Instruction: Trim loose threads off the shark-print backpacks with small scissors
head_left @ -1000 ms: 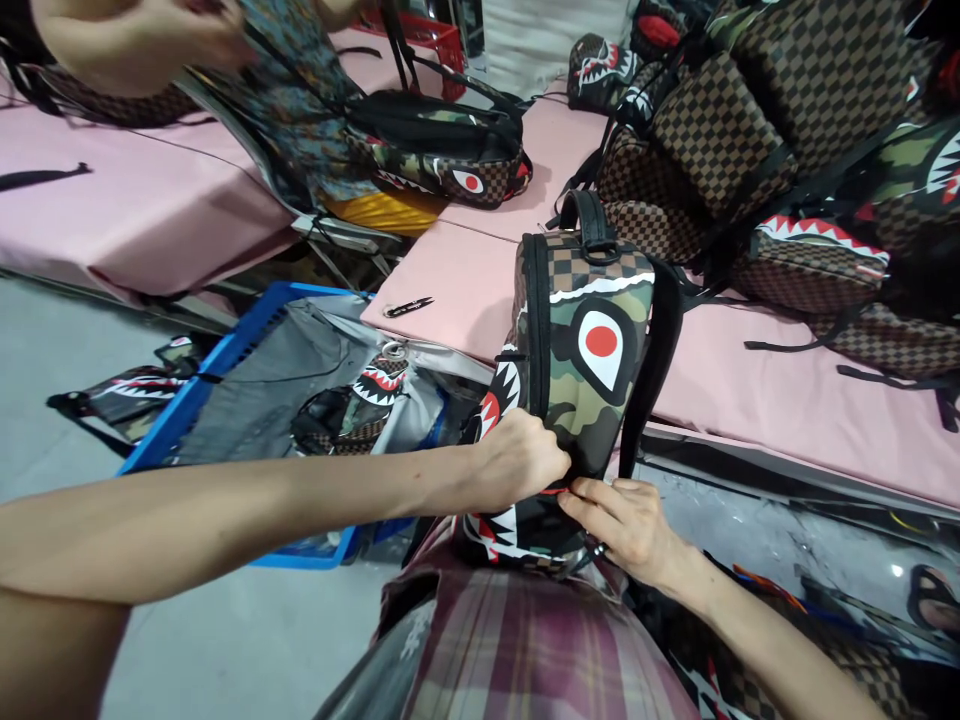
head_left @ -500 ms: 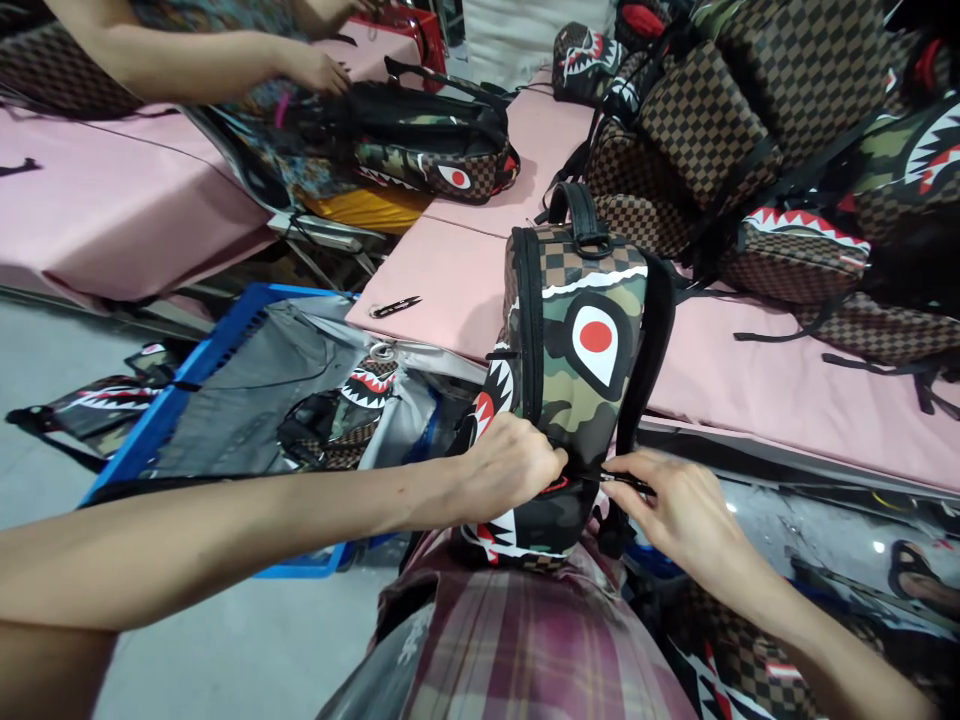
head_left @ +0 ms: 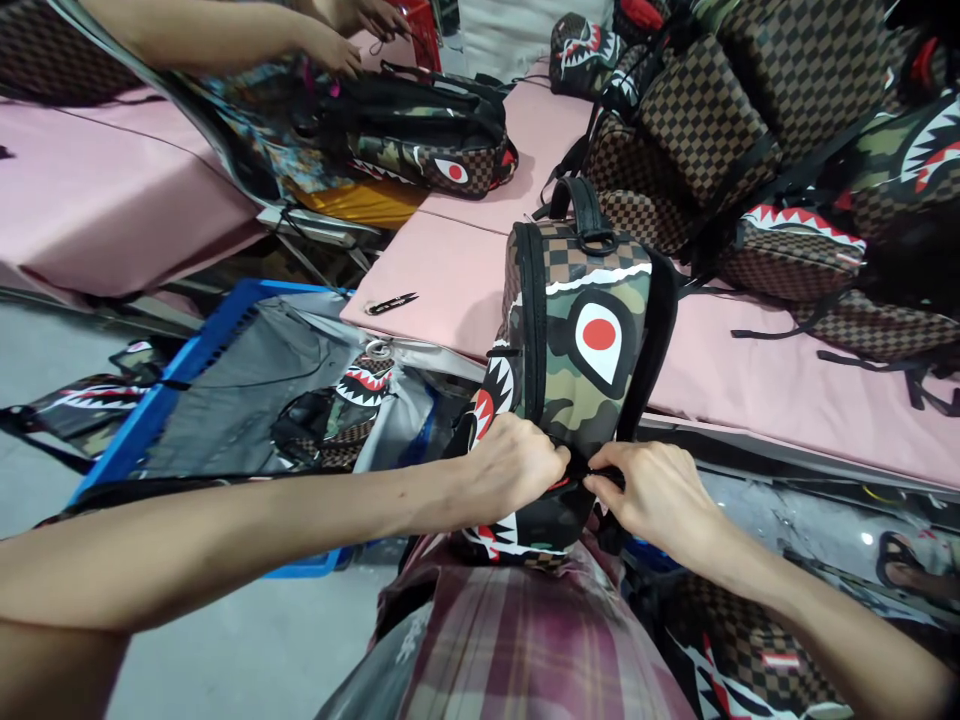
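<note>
Backpack (head_left: 574,385) upright, lower side btwn L fingers (head_left: 556,462) & R fingers (head_left: 604,458).

A camouflage-and-check backpack (head_left: 581,400) — 1 red-centred eye (head_left: 598,337) showing — stands upright beside the pink table (head_left: 442,285).

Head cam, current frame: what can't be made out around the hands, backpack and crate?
All in the head view:
Left hand: fingertips hidden behind its own knuckles.
Right hand: covers most of a slim black item, type unclear.
Camouflage backpack with brown checks: far side faces away.
Blue plastic crate: near side partly hidden by the left forearm.
Co-worker in blue patterned clothing: head cut off by top edge.
</note>
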Motion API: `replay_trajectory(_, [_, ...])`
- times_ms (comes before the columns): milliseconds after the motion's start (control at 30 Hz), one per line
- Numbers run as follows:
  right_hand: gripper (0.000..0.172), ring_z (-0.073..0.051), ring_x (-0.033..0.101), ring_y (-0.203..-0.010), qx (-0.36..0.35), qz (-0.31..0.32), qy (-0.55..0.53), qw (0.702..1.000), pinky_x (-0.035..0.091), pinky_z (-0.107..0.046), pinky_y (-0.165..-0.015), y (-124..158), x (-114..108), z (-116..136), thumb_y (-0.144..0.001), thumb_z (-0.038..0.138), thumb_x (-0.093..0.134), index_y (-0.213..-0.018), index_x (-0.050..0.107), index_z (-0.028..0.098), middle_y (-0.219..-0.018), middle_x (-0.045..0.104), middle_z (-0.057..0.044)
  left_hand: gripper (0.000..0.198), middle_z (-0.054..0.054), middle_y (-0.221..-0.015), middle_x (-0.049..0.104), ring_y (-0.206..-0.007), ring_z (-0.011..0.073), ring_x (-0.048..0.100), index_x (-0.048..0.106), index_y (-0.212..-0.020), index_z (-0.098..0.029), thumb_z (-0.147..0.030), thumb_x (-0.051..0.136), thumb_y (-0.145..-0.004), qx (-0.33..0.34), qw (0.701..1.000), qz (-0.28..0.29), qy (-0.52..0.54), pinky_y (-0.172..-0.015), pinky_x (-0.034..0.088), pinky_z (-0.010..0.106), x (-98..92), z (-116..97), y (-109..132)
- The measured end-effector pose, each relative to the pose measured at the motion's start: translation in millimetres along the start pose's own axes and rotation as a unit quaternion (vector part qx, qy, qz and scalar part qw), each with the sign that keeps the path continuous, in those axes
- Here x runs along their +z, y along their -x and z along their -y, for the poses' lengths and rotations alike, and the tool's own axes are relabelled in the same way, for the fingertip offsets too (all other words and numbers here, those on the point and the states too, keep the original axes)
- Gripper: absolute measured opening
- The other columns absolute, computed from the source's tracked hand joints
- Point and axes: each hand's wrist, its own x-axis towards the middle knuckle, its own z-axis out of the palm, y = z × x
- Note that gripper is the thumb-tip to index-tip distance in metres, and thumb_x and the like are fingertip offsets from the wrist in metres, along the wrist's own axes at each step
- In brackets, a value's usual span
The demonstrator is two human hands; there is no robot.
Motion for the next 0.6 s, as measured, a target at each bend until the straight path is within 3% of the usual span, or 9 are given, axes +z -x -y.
replay_trajectory(200, [0.009,-0.016,0.063,-0.055,-0.004,0.017,-0.010,1.000,0.031,-0.026,-0.049,-7,0,3,-0.076,0.025,0.060,-0.076,0.069,0.024,-0.061,0.068,0.000,0.012,0.002,-0.053,0.060,-0.048,0.0165,0.056,0.051,-0.066,-0.017,-0.010,0.049,-0.075,0.006,1.000,-0.022,0.010,-0.042,0.024,0.024,3.4,-1,1])
replay_trajectory(333, [0.008,-0.014,0.061,-0.055,0.010,0.025,-0.079,0.996,0.036,-0.024,-0.053,-8,-2,-6,-0.075,0.024,0.061,-0.075,0.069,0.025,-0.060,0.067,0.003,0.013,0.002,-0.055,0.060,-0.048,0.0154,0.055,0.053,-0.067,-0.016,-0.011,0.047,-0.077,-0.013,1.000,-0.019,0.018,-0.042,0.025,0.023,2.4,0,0])
replay_trajectory(400, [0.010,-0.014,0.061,-0.057,0.017,0.019,-0.144,0.989,0.040,-0.025,-0.057,-5,-1,-18,-0.077,0.027,0.059,-0.078,0.068,0.024,-0.064,0.067,0.003,0.014,0.001,-0.058,0.061,-0.052,0.0141,0.056,0.055,-0.071,-0.016,-0.014,0.045,-0.081,-0.027,0.997,-0.045,0.056,-0.045,0.030,0.023,-0.5,3,4])
replay_trajectory(467, [0.015,-0.015,0.062,-0.064,0.024,-0.026,-0.247,0.968,0.044,-0.025,-0.061,0,3,-32,-0.079,0.033,0.057,-0.084,0.066,0.022,-0.073,0.068,0.000,0.020,0.000,-0.063,0.062,-0.059,0.0121,0.058,0.057,-0.077,-0.017,-0.017,0.039,-0.087,-0.053,0.982,-0.109,0.142,-0.052,0.037,0.022,-4.8,8,12])
replay_trajectory(533, [0.020,-0.016,0.063,-0.073,0.039,-0.111,-0.354,0.928,0.047,-0.026,-0.064,5,13,-42,-0.078,0.036,0.058,-0.089,0.062,0.019,-0.083,0.068,-0.003,0.033,0.001,-0.067,0.062,-0.065,0.0106,0.058,0.055,-0.076,-0.016,-0.018,0.026,-0.092,-0.098,0.949,-0.185,0.236,-0.060,0.041,0.021,-8.9,12,22])
replay_trajectory(600, [0.025,-0.016,0.062,-0.068,0.056,-0.183,-0.421,0.886,0.047,-0.025,-0.058,7,27,-43,-0.075,0.037,0.061,-0.090,0.058,0.018,-0.079,0.066,-0.003,0.036,0.004,-0.072,0.061,-0.072,0.0127,0.057,0.054,-0.072,-0.016,-0.023,0.025,-0.093,-0.133,0.930,-0.238,0.248,-0.067,0.044,0.025,-10.0,13,29])
